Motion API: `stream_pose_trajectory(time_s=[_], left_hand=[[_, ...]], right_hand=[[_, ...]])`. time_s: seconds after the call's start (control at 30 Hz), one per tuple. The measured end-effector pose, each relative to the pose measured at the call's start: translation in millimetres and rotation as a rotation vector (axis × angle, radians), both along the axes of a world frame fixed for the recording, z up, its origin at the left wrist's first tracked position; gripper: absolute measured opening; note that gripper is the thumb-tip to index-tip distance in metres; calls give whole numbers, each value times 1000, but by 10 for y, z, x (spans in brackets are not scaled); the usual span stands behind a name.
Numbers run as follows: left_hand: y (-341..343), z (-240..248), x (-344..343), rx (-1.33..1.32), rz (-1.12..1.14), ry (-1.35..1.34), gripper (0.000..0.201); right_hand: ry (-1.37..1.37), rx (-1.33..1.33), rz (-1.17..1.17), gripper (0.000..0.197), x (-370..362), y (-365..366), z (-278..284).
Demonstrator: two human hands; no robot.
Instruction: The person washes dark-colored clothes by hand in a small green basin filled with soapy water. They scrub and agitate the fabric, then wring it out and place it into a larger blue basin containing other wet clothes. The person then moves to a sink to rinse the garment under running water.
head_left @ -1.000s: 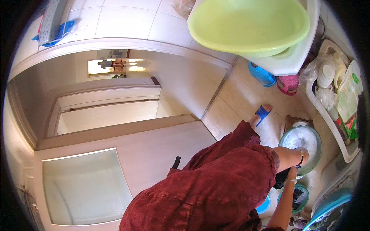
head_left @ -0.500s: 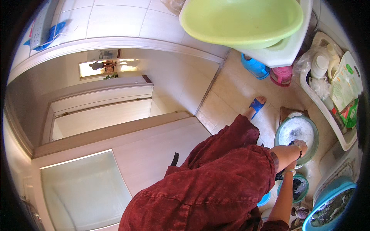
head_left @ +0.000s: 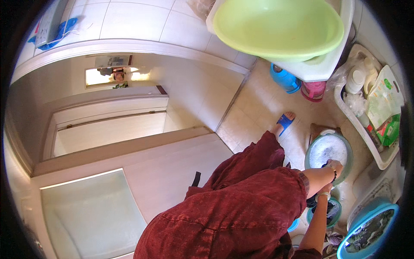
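Note:
A round green basin (head_left: 349, 150) of white, foamy water stands on a low brown stool (head_left: 317, 129). Over its near edge, my left hand (head_left: 334, 165), with a dark bracelet at the wrist, is closed on a dark wet cloth (head_left: 323, 165). Right beside it my right hand (head_left: 325, 188), below a pale bangle, is also closed, and it appears to grip the same cloth. Part of the cloth is hidden by my hands and forearm. Just below them is a smaller teal basin (head_left: 339, 216) with dark fabric in it.
A light-blue tub (head_left: 343, 246) of dark laundry stands at lower right. A white caddy (head_left: 360, 142) holds bottles and bags. Blue (head_left: 283, 80) and pink flasks (head_left: 314, 90) stand below the sink (head_left: 321, 71), which carries a large lime basin (head_left: 278, 30). My slippered foot (head_left: 286, 121) is nearby.
The view has shifted slightly. My hands stay together over the basin's edge, and less dark cloth shows by my left hand. The foam looks brighter.

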State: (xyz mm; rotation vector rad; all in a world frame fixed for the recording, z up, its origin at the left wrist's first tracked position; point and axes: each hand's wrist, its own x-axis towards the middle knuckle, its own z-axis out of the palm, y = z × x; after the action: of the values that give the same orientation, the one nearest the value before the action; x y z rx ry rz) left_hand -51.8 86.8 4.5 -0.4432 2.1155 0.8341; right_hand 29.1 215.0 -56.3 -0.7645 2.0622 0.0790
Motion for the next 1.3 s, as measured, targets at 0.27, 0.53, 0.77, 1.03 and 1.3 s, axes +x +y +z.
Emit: stream_pose_trajectory(time_s=[0.27,0.53,0.77,1.03,1.3], left_hand=[[-397,344,-14,420,145,157,64],[-986,743,415,780,437,95,64],[-1534,1088,722,981,665,-191,45],[-2198,1535,680,1028,735,1,39],[-2656,1777,790,1045,801,16,35]], right_hand=[[-322,-243,-1271,53,-509,-281,1460],[-530,-998,-1977,48,-938,208,2831],[-411,-1415,-1682,60,-1537,-760,4728],[-257,-1476,-1126,52,-2457,-2350,5705],[-1299,-1656,-1215,49,-2811,-4190,5172]])
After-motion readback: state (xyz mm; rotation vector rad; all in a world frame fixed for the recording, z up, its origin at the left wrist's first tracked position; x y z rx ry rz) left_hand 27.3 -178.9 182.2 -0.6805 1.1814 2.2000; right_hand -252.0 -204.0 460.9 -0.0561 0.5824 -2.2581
